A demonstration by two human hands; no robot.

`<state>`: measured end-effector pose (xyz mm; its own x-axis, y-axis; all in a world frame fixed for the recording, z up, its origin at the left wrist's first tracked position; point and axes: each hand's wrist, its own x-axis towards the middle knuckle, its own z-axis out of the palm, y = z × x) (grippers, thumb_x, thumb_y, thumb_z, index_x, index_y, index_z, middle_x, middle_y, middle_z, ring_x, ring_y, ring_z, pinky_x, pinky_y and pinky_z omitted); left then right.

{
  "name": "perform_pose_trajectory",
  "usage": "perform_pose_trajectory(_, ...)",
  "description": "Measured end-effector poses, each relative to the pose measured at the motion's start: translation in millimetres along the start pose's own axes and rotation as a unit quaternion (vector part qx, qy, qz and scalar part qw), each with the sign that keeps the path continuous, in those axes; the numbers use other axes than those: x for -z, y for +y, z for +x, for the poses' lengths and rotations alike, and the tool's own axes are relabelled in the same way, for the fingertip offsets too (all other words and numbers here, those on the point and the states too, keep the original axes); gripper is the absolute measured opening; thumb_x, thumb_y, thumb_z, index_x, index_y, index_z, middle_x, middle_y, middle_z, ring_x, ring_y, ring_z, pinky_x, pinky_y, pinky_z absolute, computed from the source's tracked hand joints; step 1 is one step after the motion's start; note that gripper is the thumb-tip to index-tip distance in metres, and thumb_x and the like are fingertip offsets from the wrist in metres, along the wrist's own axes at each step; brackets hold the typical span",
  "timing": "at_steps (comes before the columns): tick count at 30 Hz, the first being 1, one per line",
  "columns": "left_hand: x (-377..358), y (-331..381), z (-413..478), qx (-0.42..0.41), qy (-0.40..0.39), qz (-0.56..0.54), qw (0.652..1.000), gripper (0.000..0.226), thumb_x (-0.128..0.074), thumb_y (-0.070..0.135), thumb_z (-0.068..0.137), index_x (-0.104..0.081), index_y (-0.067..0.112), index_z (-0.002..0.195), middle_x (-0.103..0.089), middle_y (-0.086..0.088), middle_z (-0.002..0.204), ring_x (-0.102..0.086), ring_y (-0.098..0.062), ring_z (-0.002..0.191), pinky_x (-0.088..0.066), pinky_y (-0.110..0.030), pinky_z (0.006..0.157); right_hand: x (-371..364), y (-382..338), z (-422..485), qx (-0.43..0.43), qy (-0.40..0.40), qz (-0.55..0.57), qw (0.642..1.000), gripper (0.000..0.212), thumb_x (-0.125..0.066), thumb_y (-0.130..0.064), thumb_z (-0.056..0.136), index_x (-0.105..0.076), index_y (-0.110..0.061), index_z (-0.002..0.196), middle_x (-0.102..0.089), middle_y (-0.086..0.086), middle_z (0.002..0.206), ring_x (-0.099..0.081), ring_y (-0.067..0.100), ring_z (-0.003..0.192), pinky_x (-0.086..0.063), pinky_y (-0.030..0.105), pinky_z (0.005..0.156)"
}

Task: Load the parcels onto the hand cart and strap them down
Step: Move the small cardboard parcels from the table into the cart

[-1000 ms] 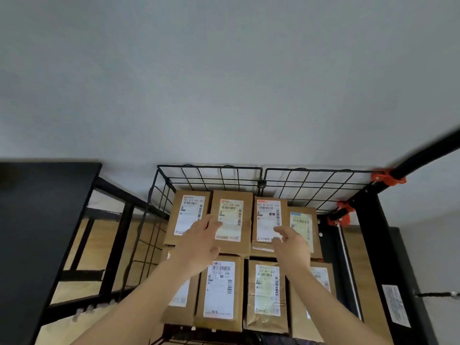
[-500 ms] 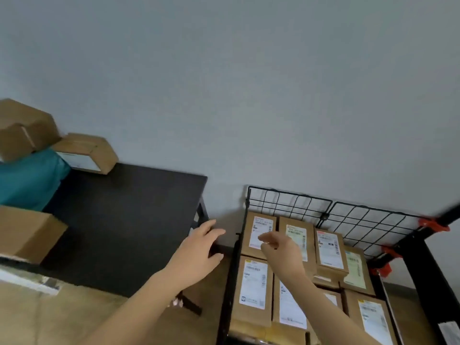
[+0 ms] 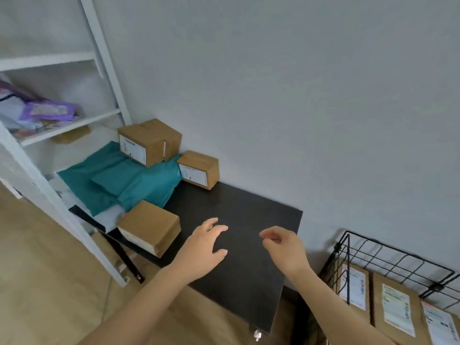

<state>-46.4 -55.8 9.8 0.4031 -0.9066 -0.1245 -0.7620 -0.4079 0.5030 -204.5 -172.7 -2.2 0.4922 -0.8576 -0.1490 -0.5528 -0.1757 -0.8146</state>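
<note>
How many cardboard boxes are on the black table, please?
3: the top box on the teal mailers, the back box by the wall, the front box at the table's left edge. Others may be hidden.

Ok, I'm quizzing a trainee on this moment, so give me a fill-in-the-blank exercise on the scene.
The left hand and the right hand both hold ____.
Beneath them lies a table whose top is ____.
The soft mailer bags by the cardboard boxes are ____.
The labelled parcels at the right sit in a ____ cage.
Missing: nothing; black; teal; wire.
</note>
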Motion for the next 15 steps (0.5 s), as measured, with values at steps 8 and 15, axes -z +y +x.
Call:
perform_pose_trajectory(8, 39.2, -59.9, 70.6, 0.071, 0.025, -0.026, 0.997, 0.053, -0.056, 0.032, 0.092, -0.035, 0.033, 0.140, -0.018, 0.009, 0.155, -0.023, -0.013, 0.141, -0.026, -0.033, 0.113, -45.6, -58.1, 104.9, 0.038, -0.032, -0.043, 0.998, 0.026, -0.051, -0.011, 0.090, -0.065, -0.021, 0.110, -0.065, -0.006, 0.111, -0.058, 0.008, 0.101, -0.043, 0.018, 0.086)
perform_pose_trajectory(15, 76.9, -108.0, 157.7, 0.175, 0.042, -0.142, 0.973, 0.043, -0.059, 0.027, 0.091, -0.048, 0.027, 0.132, -0.041, 0.004, 0.142, -0.038, -0.013, 0.132, -0.033, -0.029, 0.105, -79.1, -101.6, 203.4, 0.097, -0.051, -0.121, 0.987, 0.033, -0.051, -0.016, 0.090, -0.059, -0.023, 0.122, -0.057, -0.003, 0.126, -0.054, 0.013, 0.111, -0.042, 0.023, 0.091)
